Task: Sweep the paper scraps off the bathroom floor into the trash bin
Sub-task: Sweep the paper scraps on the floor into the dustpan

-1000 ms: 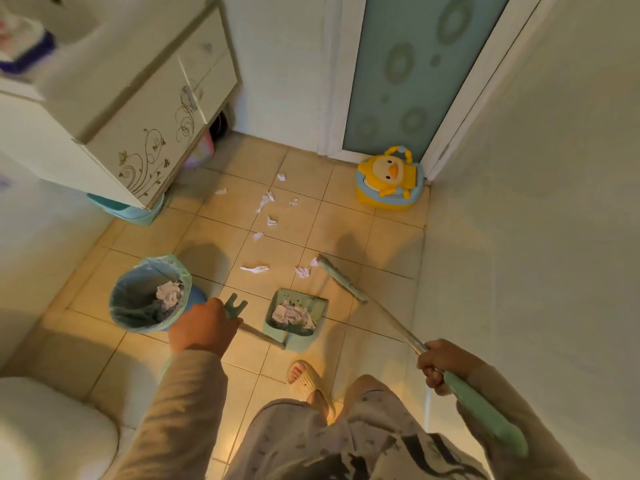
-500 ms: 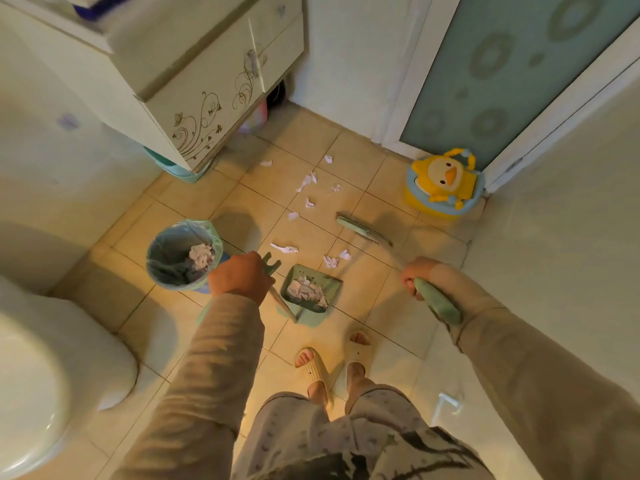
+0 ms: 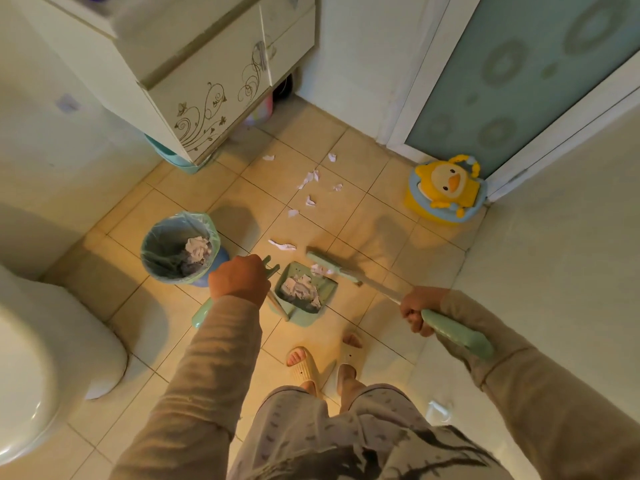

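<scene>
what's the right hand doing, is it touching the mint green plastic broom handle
Touching. The head view shows the right hand with its fingers curled round the mint green plastic broom handle, with no gap between them.

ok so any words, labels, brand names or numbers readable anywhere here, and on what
No readable text anywhere in this view.
Cabinet: only swirl decoration, no lettering.
Door glass: only circle patterns.
Trash bin, dustpan, broom, duck potty: no label or brand visible.
</scene>
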Motion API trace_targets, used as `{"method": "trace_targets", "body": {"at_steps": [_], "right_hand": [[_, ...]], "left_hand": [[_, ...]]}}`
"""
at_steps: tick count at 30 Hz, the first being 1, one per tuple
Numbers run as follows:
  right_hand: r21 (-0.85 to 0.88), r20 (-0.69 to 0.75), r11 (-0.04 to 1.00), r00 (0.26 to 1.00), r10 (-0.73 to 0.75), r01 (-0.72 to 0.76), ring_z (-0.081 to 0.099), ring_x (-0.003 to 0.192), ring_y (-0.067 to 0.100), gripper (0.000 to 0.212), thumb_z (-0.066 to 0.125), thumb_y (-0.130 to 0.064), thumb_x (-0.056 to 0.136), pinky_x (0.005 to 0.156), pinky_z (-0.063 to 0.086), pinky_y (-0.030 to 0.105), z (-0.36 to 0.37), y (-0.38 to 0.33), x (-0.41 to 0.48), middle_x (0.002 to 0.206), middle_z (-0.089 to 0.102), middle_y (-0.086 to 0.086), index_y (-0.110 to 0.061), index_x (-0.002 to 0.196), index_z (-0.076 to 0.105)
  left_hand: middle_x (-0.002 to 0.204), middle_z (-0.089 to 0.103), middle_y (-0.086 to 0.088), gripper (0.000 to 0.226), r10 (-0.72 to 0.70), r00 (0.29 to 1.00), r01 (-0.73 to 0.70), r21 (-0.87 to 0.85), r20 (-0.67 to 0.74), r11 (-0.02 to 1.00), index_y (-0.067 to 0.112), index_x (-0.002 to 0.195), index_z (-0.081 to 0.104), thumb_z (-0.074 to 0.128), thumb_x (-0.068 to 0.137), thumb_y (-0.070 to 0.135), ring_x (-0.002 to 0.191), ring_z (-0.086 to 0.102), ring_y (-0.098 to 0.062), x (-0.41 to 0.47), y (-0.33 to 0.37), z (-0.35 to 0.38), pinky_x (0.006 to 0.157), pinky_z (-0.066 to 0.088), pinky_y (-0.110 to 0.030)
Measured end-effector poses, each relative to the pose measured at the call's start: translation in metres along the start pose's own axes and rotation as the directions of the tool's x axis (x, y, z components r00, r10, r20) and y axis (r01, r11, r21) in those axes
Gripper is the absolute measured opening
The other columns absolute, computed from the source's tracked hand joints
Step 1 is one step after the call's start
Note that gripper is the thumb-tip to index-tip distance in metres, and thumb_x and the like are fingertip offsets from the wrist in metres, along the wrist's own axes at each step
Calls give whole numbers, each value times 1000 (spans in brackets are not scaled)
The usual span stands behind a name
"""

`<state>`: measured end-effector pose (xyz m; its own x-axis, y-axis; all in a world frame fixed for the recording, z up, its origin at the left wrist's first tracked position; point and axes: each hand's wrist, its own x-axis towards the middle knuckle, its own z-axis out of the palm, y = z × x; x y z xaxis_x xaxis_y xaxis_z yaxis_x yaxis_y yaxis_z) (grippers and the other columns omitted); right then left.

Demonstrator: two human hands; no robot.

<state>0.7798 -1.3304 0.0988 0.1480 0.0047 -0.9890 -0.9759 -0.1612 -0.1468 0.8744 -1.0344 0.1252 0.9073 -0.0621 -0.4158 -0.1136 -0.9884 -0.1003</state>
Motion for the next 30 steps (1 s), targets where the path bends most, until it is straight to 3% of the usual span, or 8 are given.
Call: {"method": "trace_targets", "body": {"at_steps": [6,11,14,17,23,30], "right_hand": [[16,113,998,992,53,-55,34,26,5,30,36,-2,92,31,28,10,-23,20,-15,39,36,-2,-13,64,34],[-6,25,1000,1000,-1,2,34,25,6,27,39,4,89,34,28,8,-8,27,-32,43,36,0,-12,68,35],[-31,-5,997,998,-65,64,34,26,7,23,39,6,88,34,28,9,-5,17,-34,50,35,4,-11,72,37],[-72,-25,992,995,-101,99,37,27,8,21,42,5,87,35,29,10,-8,-1,-32,50,37,5,-9,72,39],[-247,-54,960,987,-152,135,35,23,10,34,40,7,85,34,29,9,-22,-62,-21,30,36,2,-9,55,37],[-546,-41,823,976,-216,159,37,20,11,28,43,3,86,32,33,11,-35,-156,4,26,39,1,-8,61,39]], "left_hand": [[95,68,-3,25,-31,1000,31,2,0,1000,18,104,65,63,87,36,89,66,-24,5,-7,-3,64,40,-29],[92,68,-2,28,-12,1000,11,-33,-24,999,18,105,65,65,85,38,84,66,-22,1,-19,-4,64,44,-29],[94,69,-3,34,-15,999,13,-57,-41,998,18,107,64,67,83,42,86,67,-23,-3,-32,-1,75,54,-31],[92,69,-3,37,-64,997,61,-75,-31,995,17,106,66,67,83,46,85,67,-22,-7,-42,0,76,55,-32],[94,69,-2,37,-203,979,204,-147,25,968,19,103,65,65,83,50,86,67,-23,-11,-48,0,74,54,-31],[91,69,-2,35,-419,905,425,-178,74,887,21,101,67,63,84,51,83,66,-24,-14,-32,-4,67,50,-29]]}}
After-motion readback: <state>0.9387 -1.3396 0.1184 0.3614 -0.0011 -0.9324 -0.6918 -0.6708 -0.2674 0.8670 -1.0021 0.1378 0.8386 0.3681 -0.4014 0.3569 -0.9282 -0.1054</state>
